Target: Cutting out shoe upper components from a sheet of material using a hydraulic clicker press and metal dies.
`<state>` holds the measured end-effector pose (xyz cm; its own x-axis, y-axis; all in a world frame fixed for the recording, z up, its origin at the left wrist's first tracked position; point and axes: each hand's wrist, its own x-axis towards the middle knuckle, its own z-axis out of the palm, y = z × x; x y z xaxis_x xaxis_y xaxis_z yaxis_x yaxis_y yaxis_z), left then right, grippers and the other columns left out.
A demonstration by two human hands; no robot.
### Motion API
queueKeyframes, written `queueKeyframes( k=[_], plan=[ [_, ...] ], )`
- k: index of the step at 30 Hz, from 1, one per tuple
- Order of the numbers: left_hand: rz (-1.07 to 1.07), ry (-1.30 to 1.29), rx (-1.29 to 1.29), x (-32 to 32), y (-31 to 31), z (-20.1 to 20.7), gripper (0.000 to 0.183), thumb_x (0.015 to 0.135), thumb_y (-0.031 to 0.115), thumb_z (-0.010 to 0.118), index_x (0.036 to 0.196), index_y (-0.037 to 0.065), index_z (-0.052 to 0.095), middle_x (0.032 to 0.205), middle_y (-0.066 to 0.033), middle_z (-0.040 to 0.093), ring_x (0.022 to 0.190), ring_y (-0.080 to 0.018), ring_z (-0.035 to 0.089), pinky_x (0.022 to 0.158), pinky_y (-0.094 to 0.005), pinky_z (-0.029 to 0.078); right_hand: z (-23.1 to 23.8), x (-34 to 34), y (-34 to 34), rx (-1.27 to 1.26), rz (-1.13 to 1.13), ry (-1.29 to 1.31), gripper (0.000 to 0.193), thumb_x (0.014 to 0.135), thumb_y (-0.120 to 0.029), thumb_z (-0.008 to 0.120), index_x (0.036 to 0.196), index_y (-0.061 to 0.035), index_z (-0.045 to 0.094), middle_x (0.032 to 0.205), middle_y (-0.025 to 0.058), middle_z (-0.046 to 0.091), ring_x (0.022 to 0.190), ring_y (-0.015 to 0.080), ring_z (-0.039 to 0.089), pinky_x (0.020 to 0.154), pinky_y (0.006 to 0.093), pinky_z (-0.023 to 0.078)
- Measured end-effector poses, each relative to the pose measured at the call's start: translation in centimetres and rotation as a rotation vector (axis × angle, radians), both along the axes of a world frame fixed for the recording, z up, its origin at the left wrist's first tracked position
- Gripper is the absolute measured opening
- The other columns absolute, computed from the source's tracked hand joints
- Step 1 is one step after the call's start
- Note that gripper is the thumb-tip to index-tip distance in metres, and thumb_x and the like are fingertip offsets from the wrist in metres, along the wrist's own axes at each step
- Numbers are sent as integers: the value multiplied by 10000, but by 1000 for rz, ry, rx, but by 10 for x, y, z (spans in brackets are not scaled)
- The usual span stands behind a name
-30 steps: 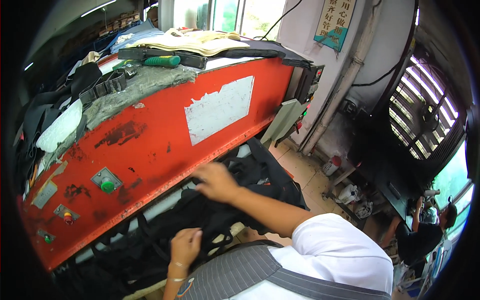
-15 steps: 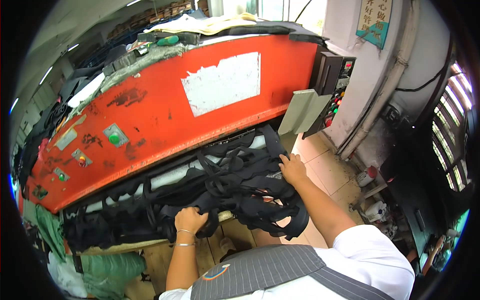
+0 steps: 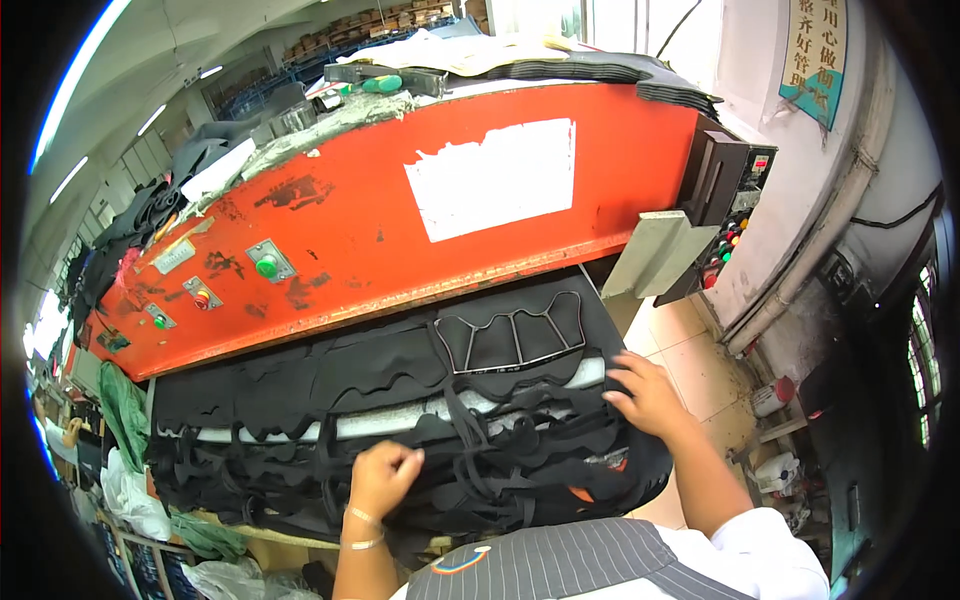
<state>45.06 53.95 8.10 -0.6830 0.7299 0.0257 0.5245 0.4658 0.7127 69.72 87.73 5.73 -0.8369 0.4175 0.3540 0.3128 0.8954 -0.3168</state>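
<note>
A wide black sheet [image 3: 400, 385], soft-looking and wavy-edged, spreads below the red machine. On its right part lies a thin metal cutting die [image 3: 515, 335] with a curved outline and inner bars. Nearer to me hangs a tangle of black cut-out scrap [image 3: 520, 490], full of holes and strips. My left hand [image 3: 383, 482] is closed at the scrap's near middle, its thumb pointing right; the curled fingertips are hidden. My right hand [image 3: 645, 395] is at the sheet's right edge, fingers stretched and apart, holding nothing.
The red press [image 3: 340, 240] rises just beyond the sheet, with a green button [image 3: 267, 266] on its front. At right a grey metal guard [image 3: 655, 255] sticks out beside the control box [image 3: 740, 195]. Green and white bags [image 3: 130, 495] crowd the near left.
The flat sheet and die have come into view from beneath the press. My right hand has loosened from the material and spread its fingers. The view has shifted.
</note>
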Motion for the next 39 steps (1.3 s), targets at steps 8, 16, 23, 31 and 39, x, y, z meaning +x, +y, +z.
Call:
queueKeyframes(
  k=[8,16,23,31,39],
  plan=[
    [-158,482,155,-13,103,-68,233,685,268,791,816,91,716,780,-42,566,803,-249,542,705,-365,445,10,-86,-18,-12,348,-451,393,821,-369,667,1074,-69,659,1176,37,599,1151,210,515,893,415,440],
    [-305,678,202,13,108,2,207,698,241,771,751,78,656,704,-40,507,706,-243,511,639,-376,409,28,-89,-17,-88,409,-827,421,780,-378,706,1090,-94,685,1072,78,676,1020,286,626,845,392,493],
    [12,691,86,13,118,-86,439,807,328,685,1168,87,625,1115,-87,608,1099,-278,566,931,-398,426,102,-87,21,-668,344,-739,342,800,-320,737,983,-37,680,815,132,687,772,205,646,703,349,485],
    [81,569,182,29,118,-90,342,810,274,654,1096,88,675,1154,-112,612,1175,-289,531,973,-449,392,65,-150,25,-79,324,-835,399,820,-373,680,1091,-84,634,1006,144,663,991,333,617,835,434,472],
    [205,363,220,-24,126,-65,266,792,220,696,1018,81,697,939,-72,616,942,-273,560,818,-397,439,-2,-163,41,86,349,-434,334,721,-336,749,955,-114,663,958,28,598,1029,248,540,861,425,453]
  ],
)
